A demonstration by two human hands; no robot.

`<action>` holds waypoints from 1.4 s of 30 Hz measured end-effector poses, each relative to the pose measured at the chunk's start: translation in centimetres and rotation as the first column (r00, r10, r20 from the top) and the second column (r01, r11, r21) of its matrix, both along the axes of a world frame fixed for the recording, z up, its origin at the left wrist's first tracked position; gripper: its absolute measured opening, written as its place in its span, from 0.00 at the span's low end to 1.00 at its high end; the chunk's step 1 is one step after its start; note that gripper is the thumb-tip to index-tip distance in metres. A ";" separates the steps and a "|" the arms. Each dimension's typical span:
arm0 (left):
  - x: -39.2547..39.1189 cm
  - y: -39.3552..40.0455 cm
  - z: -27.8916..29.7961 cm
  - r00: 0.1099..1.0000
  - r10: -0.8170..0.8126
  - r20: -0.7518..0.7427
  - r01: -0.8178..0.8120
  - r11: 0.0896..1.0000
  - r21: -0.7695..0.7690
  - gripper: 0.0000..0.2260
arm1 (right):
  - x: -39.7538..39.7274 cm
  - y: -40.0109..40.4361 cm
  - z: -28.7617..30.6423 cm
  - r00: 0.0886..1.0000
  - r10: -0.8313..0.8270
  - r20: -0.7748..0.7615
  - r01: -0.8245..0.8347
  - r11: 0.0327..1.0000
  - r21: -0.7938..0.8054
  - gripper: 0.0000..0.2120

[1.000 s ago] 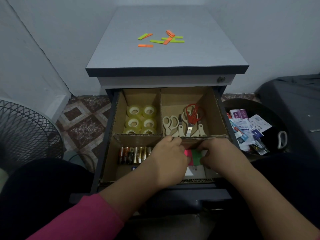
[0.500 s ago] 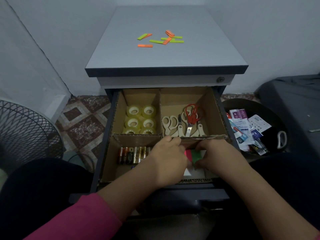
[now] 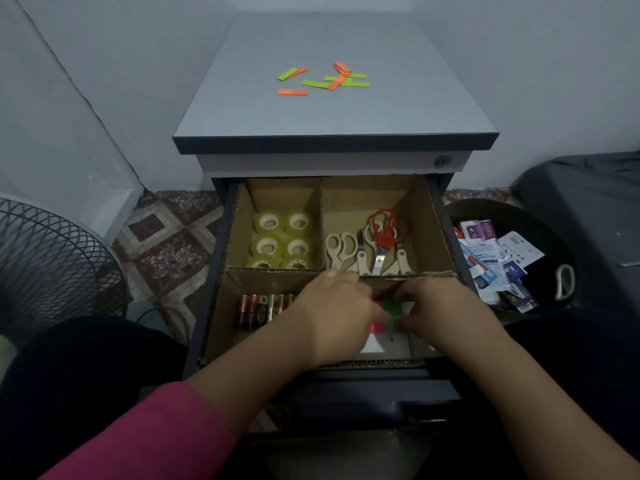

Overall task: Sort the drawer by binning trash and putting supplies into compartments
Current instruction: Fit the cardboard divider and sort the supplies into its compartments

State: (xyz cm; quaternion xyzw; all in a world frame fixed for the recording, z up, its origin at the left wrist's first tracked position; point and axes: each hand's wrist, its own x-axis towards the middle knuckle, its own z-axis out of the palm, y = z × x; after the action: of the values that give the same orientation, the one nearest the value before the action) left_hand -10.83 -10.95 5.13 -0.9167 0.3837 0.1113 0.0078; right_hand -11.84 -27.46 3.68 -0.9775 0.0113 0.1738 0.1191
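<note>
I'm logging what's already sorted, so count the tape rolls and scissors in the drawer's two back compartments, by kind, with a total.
Tape rolls, back left compartment: 6
Beige-handled scissors, back right compartment: 3 by the blades that show; their handles overlap
Red-handled scissors, back right compartment: 1
Total: 10

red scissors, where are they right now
In the head view, the red scissors lie in the drawer's back right compartment, on top of the beige scissors, right of the tape rolls.
</note>
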 end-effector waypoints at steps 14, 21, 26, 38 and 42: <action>3.3 2.5 -0.8 0.639 0.427 -0.640 -0.751 0.163 -0.640 0.13 | -0.8 2.9 -0.5 0.982 0.189 -0.013 -0.187 0.979 0.075 0.10; 3.4 2.5 -1.2 0.628 0.402 -0.666 -0.762 0.143 -0.632 0.13 | -0.5 3.2 -0.7 0.962 0.257 -0.088 -0.247 0.962 0.115 0.08; 3.5 2.6 -1.5 0.630 0.397 -0.667 -0.761 0.144 -0.633 0.13 | -0.4 3.2 -0.7 0.959 0.276 -0.065 -0.266 0.956 0.125 0.14; 3.6 2.7 -1.7 0.658 0.394 -0.642 -0.739 0.170 -0.652 0.13 | -0.5 3.2 -0.8 0.965 0.263 -0.022 -0.257 0.955 0.148 0.14; 3.6 2.9 -1.9 0.680 0.388 -0.622 -0.721 0.195 -0.665 0.13 | -0.5 3.1 -1.0 0.968 0.245 0.053 -0.251 0.954 0.162 0.09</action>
State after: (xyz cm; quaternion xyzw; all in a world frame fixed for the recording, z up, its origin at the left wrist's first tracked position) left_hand -7.24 -8.07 3.22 -0.8201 0.0129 0.0357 -0.5709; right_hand -12.39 -24.31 2.67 -0.9604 -0.1280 0.1717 0.1785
